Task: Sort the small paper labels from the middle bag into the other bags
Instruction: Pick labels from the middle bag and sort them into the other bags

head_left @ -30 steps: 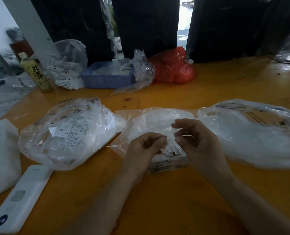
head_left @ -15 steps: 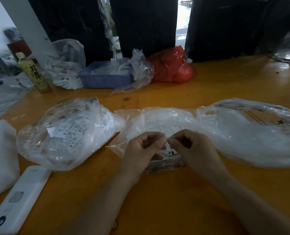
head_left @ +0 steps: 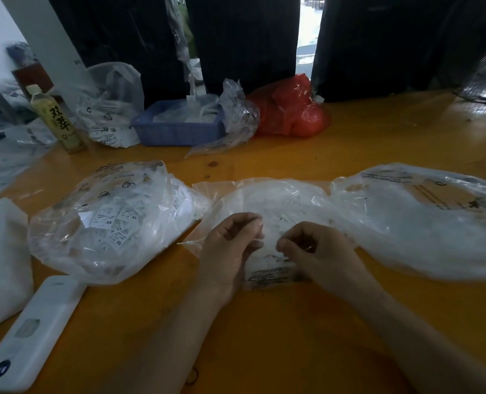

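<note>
Resting over the middle bag [head_left: 267,200], both hands sit close together near the front edge of the orange wooden table [head_left: 378,132]. The left hand [head_left: 227,251] has its fingers curled inward, thumb against the fingertips, and seems to pinch something small and pale; the blur makes it hard to say whether that is a label or a fold of the plastic. The right hand [head_left: 318,251] is curled the same way, knuckles up, and what its fingertips hold cannot be told. The two hands are just apart, not touching.

The middle bag is clear, crumpled plastic lying flat, with black print along its near edge and a few small paper labels [head_left: 281,220] faintly visible inside. Just beside it on the left lies a fuller clear bag [head_left: 65,245] packed with a heap of white labels [head_left: 116,220], several marked XS. On the right, touching the middle bag's edge, spreads a wide clear bag [head_left: 423,223] whose contents are too hazy to read.

Farther back stand a drink bottle [head_left: 55,120] with a yellow label, a blue tray [head_left: 176,129] with plastic in it, a red bag [head_left: 290,109] and another crumpled clear bag [head_left: 111,103]. A white device [head_left: 34,331] lies at the near left, next to a white cloth bundle [head_left: 0,257].
</note>
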`<state>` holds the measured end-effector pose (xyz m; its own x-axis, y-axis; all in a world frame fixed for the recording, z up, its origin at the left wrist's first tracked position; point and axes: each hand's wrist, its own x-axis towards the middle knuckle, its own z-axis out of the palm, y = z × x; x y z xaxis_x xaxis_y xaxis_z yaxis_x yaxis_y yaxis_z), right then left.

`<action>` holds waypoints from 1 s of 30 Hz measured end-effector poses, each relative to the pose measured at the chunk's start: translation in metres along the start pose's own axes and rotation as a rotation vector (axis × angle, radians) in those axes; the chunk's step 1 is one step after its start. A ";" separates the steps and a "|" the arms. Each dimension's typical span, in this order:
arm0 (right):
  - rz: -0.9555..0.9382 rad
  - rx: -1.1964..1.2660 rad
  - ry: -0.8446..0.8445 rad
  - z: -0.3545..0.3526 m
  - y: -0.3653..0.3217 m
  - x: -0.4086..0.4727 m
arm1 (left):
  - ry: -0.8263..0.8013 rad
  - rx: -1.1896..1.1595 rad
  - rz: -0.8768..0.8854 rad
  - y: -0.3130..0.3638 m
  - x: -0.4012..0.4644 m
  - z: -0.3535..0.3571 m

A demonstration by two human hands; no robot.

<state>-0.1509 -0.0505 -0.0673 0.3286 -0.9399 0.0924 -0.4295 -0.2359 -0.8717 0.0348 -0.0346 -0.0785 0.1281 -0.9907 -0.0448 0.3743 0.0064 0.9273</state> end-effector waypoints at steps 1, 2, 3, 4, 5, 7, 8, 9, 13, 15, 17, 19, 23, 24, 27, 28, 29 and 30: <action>-0.013 -0.042 -0.003 0.002 -0.001 0.000 | -0.018 0.012 0.009 0.001 0.000 0.000; -0.027 -0.058 0.003 0.004 -0.003 -0.001 | -0.051 0.047 0.023 0.000 -0.001 0.000; -0.040 -0.058 0.007 0.005 -0.005 -0.001 | -0.088 0.091 0.044 0.000 -0.002 0.002; -0.052 -0.060 0.006 0.006 -0.006 -0.002 | -0.117 0.124 0.066 -0.001 -0.003 0.003; -0.064 -0.072 0.002 0.006 -0.007 -0.002 | -0.131 0.128 0.079 -0.001 -0.005 0.005; -0.078 -0.080 0.005 0.007 -0.010 -0.003 | -0.135 0.036 0.069 0.001 -0.005 0.006; -0.072 -0.049 0.031 0.007 -0.011 -0.003 | -0.145 -0.024 0.045 0.001 -0.005 0.005; -0.056 0.010 0.073 0.006 -0.012 -0.004 | -0.150 -0.061 0.018 0.002 -0.005 0.005; -0.022 0.059 0.109 0.005 -0.010 -0.002 | -0.110 -0.070 0.004 0.003 -0.006 0.009; -0.046 -0.082 0.036 0.008 -0.009 0.000 | -0.039 -0.093 0.028 0.003 -0.006 0.009; -0.085 -0.259 0.044 0.009 -0.004 0.003 | 0.007 -0.125 0.022 0.006 -0.007 0.010; -0.094 -0.504 0.127 0.005 0.003 0.010 | 0.029 -0.102 0.008 0.008 -0.007 0.009; 0.037 -0.849 0.050 -0.001 0.013 0.022 | 0.042 0.041 0.009 0.007 -0.009 0.009; 0.057 -0.882 0.006 0.001 0.014 0.024 | 0.030 0.060 0.005 0.007 -0.010 0.009; 0.081 -0.929 -0.053 0.005 0.016 0.026 | -0.009 0.067 -0.024 0.006 -0.010 0.008; 0.077 -0.937 -0.048 0.005 0.016 0.027 | -0.026 0.052 -0.037 0.005 -0.011 0.007; 0.063 -0.946 -0.032 0.004 0.015 0.026 | -0.046 0.028 -0.048 0.005 -0.011 0.007; 0.037 -0.952 -0.012 0.003 0.015 0.025 | -0.058 0.004 -0.054 0.005 -0.011 0.008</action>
<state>-0.1463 -0.0766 -0.0799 0.3069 -0.9496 0.0632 -0.9429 -0.3124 -0.1157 0.0279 -0.0243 -0.0707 0.0545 -0.9959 -0.0729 0.3758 -0.0472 0.9255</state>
